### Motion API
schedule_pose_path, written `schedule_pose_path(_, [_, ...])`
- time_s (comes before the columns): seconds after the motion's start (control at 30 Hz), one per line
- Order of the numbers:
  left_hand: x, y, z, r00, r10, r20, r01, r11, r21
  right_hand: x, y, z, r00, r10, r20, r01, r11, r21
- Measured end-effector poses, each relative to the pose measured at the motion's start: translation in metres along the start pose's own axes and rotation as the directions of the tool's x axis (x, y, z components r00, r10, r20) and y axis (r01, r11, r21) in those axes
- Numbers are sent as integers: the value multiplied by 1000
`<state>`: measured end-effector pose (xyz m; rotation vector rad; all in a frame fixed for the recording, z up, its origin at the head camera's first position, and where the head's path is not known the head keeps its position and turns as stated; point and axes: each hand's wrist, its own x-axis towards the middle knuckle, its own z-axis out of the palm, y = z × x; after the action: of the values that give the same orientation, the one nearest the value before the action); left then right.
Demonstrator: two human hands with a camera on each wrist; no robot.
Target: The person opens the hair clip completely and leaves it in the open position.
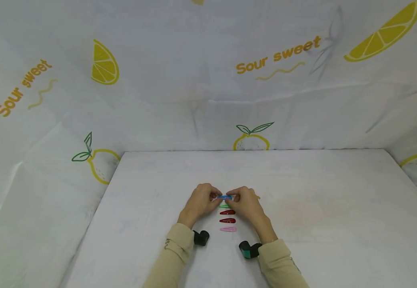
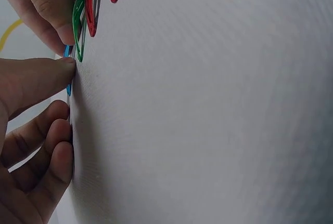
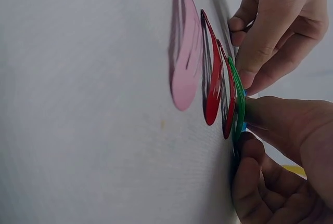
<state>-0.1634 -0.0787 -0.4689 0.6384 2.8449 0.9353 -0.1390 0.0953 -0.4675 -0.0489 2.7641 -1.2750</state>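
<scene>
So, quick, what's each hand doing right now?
Left hand: pinching one end of the blue hair clip.
Right hand: pinching its other end.

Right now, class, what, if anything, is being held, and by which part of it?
A blue hair clip: the left hand pinches its left end, the right hand its right end.

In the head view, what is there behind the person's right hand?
Beside the right hand, a small yellow piece and part of the green clip show. Anything further behind is covered, so I cannot identify the yellow piece.
</scene>
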Motion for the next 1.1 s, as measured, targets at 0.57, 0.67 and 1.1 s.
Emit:
schedule_pose_path(0.57, [-5,-4,1,997,63,-34,-64,998,-10,-3,0,-3,997,-72,11,72,997,-17])
schedule_pose_path(0.67, [-7,-5,0,995,90,-43,-91,995,-33,-5,-1,-4,996,-84,5,84,996,-17])
schedule_pose_path(1.1, [-13,-7,-1,985,145,-96,-160,973,-167,-11,-2,-11,986,-162,-47,166,983,82])
